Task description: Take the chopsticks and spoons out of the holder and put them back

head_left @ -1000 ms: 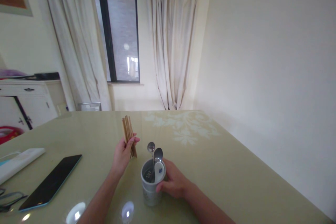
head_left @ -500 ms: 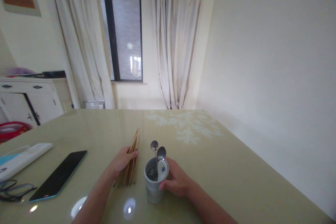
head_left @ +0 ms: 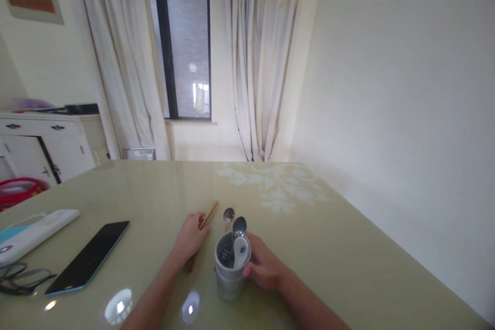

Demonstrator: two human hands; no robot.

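Chopsticks [head_left: 209,215] in a narrow bundle slant through the closed fingers of my left hand [head_left: 193,234]. Their lower ends show below the palm, and the hand hides the middle. Just to the right stands a grey utensil holder [head_left: 229,284], upright on the table, with holes in its inner bottom. My right hand [head_left: 263,264] is wrapped around its right side, thumb at the front. Inside the holder lean two metal spoons, a small one [head_left: 228,214] and a larger one [head_left: 240,226], and a white ceramic spoon [head_left: 242,250] with a blue mark.
On the glossy table [head_left: 328,268] to the left lie a dark tablet-like device [head_left: 88,257], a pair of glasses [head_left: 25,278] and a long white object [head_left: 38,234]. A white cabinet [head_left: 65,147] and a red basin [head_left: 21,191] stand beyond the table's left edge.
My left hand has moved right, nearer the holder. The chopsticks were fanned out and now form a tighter bundle, tilted further right. My right hand stays on the holder.
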